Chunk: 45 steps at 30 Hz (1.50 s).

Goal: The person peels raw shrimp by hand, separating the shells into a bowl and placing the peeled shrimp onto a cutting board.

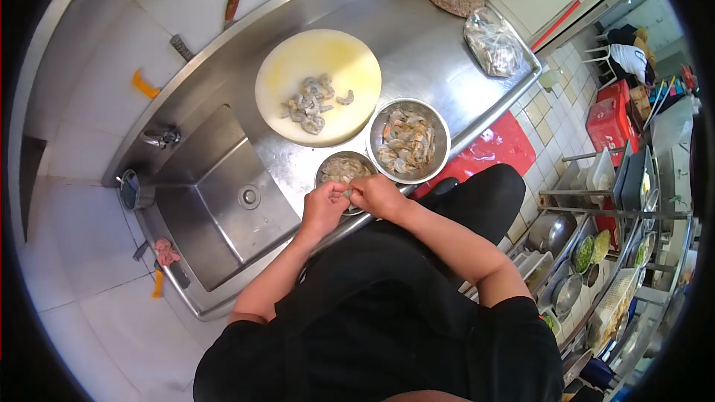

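Both hands meet over the near edge of a small metal bowl [321, 176] that holds a heap of greyish peeled shrimp or shells. My left hand [325, 207] and my right hand [375, 196] pinch a small grey shrimp [347, 193] between their fingertips; most of it is hidden by the fingers. Right beside them stands a larger metal bowl [445, 136] with orange-brown shrimp [406, 141] in it. Behind the bowls lies a round whitish cutting board [279, 74], with a pile of grey shrimp [307, 108] on it and one shrimp apart to the right.
To the left is a steel sink basin [216, 208] with a faucet [161, 136] and a metal pot [138, 190]. Two filled plastic bags [494, 43] lie at the counter's far right. A pink cloth [166, 251] rests on the left rim. Shelves with bowls [567, 290] stand at right.
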Each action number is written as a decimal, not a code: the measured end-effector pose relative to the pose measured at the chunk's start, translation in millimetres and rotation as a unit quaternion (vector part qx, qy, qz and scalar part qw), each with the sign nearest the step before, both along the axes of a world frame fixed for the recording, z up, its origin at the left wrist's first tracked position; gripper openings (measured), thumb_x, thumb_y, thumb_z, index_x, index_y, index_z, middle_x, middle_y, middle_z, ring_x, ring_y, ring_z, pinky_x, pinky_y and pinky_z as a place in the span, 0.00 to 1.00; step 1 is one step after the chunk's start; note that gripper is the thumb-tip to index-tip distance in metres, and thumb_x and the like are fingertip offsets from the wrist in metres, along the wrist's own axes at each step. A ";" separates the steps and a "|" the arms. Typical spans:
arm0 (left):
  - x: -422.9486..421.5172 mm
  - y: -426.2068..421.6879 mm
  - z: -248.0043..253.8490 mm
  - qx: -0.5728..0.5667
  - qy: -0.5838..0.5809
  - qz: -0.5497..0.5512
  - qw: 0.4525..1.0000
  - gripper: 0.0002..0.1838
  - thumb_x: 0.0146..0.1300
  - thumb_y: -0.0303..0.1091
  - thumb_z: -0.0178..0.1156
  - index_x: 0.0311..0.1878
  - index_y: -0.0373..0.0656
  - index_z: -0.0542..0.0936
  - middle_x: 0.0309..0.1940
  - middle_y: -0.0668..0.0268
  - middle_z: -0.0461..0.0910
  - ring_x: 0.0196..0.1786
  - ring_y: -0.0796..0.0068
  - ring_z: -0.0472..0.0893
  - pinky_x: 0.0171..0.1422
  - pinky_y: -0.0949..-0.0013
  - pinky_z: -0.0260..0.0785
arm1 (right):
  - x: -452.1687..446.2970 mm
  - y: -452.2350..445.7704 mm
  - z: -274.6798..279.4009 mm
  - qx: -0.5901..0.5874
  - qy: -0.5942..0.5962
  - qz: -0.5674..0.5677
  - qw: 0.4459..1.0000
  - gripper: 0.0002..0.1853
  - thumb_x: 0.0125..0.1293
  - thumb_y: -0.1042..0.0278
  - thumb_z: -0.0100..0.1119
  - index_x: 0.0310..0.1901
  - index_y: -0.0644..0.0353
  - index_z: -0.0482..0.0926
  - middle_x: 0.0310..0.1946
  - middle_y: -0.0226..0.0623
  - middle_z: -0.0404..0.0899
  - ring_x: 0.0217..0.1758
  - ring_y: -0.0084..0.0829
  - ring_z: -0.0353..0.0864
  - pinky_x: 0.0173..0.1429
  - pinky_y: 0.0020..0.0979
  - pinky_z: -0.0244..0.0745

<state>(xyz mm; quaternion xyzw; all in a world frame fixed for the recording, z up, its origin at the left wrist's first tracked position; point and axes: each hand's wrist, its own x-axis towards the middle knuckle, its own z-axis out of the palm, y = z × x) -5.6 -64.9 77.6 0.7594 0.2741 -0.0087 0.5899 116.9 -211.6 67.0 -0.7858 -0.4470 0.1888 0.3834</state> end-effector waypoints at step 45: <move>6.0 32.6 6.1 -0.087 -0.092 0.083 0.988 0.11 0.63 0.21 0.71 0.48 0.35 0.83 0.39 0.65 0.87 0.41 0.80 0.85 0.50 0.73 0.77 | 20.1 19.0 -17.1 0.099 0.361 -0.057 0.926 0.09 0.80 0.66 0.60 0.48 0.64 0.82 0.32 0.32 0.85 0.33 0.21 0.85 0.39 0.28 0.79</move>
